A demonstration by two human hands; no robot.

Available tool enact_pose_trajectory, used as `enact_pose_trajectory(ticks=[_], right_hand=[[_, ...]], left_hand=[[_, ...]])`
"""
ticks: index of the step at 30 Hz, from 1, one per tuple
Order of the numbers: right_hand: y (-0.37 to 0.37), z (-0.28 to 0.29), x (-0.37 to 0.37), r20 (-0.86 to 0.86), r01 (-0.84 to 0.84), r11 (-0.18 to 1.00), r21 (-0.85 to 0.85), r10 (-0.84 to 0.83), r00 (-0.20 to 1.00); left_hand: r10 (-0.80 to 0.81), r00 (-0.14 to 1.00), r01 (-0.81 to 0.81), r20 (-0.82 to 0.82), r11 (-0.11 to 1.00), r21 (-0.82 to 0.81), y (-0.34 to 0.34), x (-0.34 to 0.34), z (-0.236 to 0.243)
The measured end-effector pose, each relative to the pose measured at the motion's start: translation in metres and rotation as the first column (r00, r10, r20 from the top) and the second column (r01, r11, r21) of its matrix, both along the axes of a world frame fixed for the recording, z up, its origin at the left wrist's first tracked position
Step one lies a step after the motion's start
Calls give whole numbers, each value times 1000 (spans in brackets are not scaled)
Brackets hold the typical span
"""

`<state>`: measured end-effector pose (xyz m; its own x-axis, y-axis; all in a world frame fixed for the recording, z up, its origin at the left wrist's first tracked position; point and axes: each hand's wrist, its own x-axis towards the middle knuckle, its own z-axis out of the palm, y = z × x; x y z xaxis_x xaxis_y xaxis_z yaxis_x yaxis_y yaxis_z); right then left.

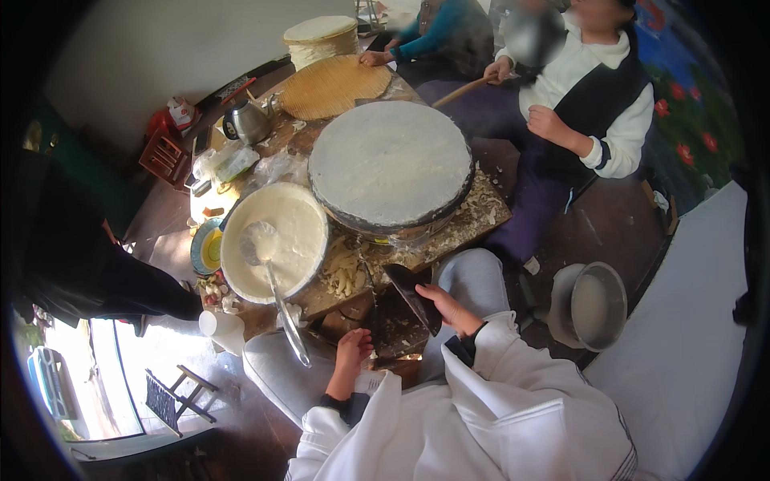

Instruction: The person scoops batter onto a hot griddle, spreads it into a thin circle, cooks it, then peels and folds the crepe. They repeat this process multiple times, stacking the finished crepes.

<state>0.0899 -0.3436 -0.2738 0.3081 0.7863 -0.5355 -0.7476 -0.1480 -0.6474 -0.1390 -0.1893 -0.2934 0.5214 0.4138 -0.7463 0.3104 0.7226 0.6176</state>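
My right hand (449,309) grips a dark flat scraper (407,289) below the table's front edge. My left hand (353,349) is curled in front of me over my lap, with nothing visible in it. A round griddle (389,156) coated with a pale, thin layer of batter sits on the cluttered wooden table (489,212). To its lower left is a white basin (235,256) of creamy batter, holding a metal ladle (281,305) whose handle hangs over the rim toward my left hand. Pale scraps (343,276) lie beside the basin.
A person (593,120) in white and black holds a wooden stick (461,92); another (425,44) touches a woven mat (333,88). A stack of flatbreads (319,30), a kettle (249,122) and a bowl (204,247) surround them. A metal pot (600,305) stands right, a folding stool (180,397) left.
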Motion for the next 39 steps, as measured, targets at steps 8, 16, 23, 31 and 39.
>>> enact_pose_trajectory(ticks=[8, 16, 23, 31, 39], right_hand=[[-1, 6, -1, 36, -1, 1000, -24, 2, 999], [0, 10, -1, 21, -5, 999, -31, 6, 1000], [-2, 7, -1, 15, 3, 1000, -17, -3, 1000], [-2, 14, -2, 93, -26, 999, 37, 23, 995], [1, 13, 1, 27, -26, 998, -53, 28, 999]], left_hand=[[10, 999, -10, -35, 1000, 3, 0, 2, 2], [26, 999, -26, -31, 1000, 4, 1, 2, 1], [19, 1000, -18, -16, 1000, 22, -2, 2, 2], [606, 683, -500, 407, 795, -344, 16, -22, 41], [554, 659, -433, 509, 833, -344, 72, -64, 101]])
